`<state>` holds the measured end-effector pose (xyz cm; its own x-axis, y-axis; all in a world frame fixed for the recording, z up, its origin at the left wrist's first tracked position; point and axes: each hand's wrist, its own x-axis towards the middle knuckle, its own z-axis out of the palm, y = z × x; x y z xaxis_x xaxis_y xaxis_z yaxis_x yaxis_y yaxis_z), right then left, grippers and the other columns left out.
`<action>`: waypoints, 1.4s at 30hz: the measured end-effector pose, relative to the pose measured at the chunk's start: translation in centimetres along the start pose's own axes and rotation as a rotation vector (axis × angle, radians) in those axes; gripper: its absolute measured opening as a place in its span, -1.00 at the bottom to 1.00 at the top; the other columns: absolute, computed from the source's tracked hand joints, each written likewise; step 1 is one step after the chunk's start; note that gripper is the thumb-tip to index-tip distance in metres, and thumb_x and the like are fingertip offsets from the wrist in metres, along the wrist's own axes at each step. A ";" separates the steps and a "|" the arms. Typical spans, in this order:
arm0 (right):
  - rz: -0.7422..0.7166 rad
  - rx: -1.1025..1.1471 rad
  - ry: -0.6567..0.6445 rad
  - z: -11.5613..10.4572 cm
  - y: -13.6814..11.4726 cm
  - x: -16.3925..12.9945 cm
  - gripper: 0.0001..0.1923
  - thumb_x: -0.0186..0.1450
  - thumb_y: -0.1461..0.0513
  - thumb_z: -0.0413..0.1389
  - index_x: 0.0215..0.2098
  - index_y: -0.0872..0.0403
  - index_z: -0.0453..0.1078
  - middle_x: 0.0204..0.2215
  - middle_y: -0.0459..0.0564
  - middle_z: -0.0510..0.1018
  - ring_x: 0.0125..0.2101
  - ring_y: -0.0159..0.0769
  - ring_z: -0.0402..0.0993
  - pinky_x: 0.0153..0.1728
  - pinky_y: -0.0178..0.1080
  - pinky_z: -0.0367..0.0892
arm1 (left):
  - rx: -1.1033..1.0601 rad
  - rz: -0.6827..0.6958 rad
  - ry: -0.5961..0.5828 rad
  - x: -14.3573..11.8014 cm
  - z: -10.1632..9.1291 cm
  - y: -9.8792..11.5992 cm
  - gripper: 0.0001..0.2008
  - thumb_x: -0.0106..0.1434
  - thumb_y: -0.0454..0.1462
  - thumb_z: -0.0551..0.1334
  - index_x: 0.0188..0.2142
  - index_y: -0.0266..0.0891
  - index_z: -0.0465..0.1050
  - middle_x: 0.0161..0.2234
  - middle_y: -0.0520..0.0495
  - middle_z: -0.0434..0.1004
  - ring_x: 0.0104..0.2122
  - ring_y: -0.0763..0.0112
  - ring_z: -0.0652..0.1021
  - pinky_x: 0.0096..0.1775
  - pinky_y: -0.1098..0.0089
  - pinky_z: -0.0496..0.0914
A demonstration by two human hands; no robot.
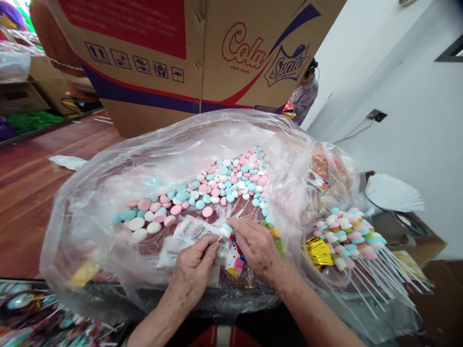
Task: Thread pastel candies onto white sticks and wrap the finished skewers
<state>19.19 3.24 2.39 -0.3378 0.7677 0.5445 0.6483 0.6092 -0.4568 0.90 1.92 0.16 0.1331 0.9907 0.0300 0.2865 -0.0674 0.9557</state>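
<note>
A big clear plastic bag [108, 173] lies open before me, holding several pink, white and blue candy discs [224, 180]. My left hand [193, 270] pinches a small printed wrapper [191, 231] by its edge. My right hand [255, 243] holds a candy piece [226, 229] at its fingertips, right at the wrapper's mouth, with more printed wrappers [235, 260] under it.
Finished candy sticks [352, 238] with white stems fan out at the right beside gold foil [318, 250]. A large cardboard box [202, 53] stands behind the bag. A person [306, 94] stands far back by the white wall. White paper fan [392, 193] at right.
</note>
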 end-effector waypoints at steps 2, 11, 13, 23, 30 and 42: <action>-0.022 0.039 -0.044 -0.6 0.1 0.2 -0.60 0.41 0.32 -0.08 0.13 0.05 0.43 -0.09 0.08 0.65 -0.11 -0.22 0.59 -0.05 -0.18 0.50 | -0.018 -0.015 0.002 0.0 0.1 -0.4 -0.77 0.29 -0.12 0.18 -0.30 -0.19 0.53 -0.61 0.13 0.33 -0.58 0.44 0.34 -0.53 0.48 0.22; 0.435 -0.094 -0.113 -1.9 2.7 5.9 -0.70 0.43 0.27 -0.04 -0.01 0.03 0.49 -0.11 0.00 0.63 -0.12 -0.24 0.55 -0.07 -0.24 0.42 | -0.280 -0.173 0.087 -0.4 0.3 -0.3 -0.73 0.32 -0.05 0.17 -0.34 -0.18 0.42 -0.64 0.16 0.31 -0.73 0.57 0.16 -0.69 0.52 0.06; 0.401 -0.293 -0.300 -0.9 3.2 7.7 -0.67 0.41 0.34 -0.06 0.00 0.04 0.49 -0.05 0.06 0.58 -0.07 -0.21 0.51 -0.05 -0.23 0.39 | -0.319 -0.188 0.093 -0.3 0.4 -0.4 -0.73 0.31 -0.04 0.17 -0.31 -0.19 0.42 -0.64 0.16 0.31 -0.74 0.57 0.16 -0.70 0.52 0.04; 0.372 -0.491 -0.559 0.8 3.5 8.3 -0.71 0.34 0.38 -0.05 -0.05 0.09 0.40 -0.02 0.13 0.46 -0.07 -0.16 0.41 -0.14 -0.22 0.30 | -0.326 -0.183 0.110 -0.3 0.3 -0.6 -0.68 0.29 0.00 0.19 -0.37 -0.19 0.40 -0.65 0.17 0.29 -0.75 0.58 0.16 -0.71 0.52 0.06; 0.320 -0.051 -0.371 1.0 5.6 7.8 -0.82 0.26 0.35 0.02 -0.19 0.05 0.37 -0.23 -0.05 0.50 -0.26 -0.26 0.38 -0.18 -0.25 0.26 | -0.275 -0.175 0.090 -0.3 0.3 -0.3 -0.67 0.31 0.01 0.14 -0.38 -0.18 0.38 -0.66 0.18 0.25 -0.76 0.57 0.17 -0.72 0.51 0.10; 0.261 -0.165 -0.453 2.4 5.0 8.4 -0.76 0.18 0.38 0.06 -0.19 0.06 0.36 -0.13 0.03 0.42 -0.12 -0.20 0.35 -0.09 -0.19 0.28 | -0.245 -0.179 0.088 -0.3 0.2 0.1 -0.65 0.30 0.02 0.15 -0.41 -0.18 0.38 -0.68 0.18 0.24 -0.76 0.57 0.17 -0.71 0.52 0.11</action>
<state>17.97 13.25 3.03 -0.3879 0.9201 0.0534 0.8360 0.3757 -0.4000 1.10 1.57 0.16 0.0157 0.9914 -0.1301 0.0599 0.1290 0.9898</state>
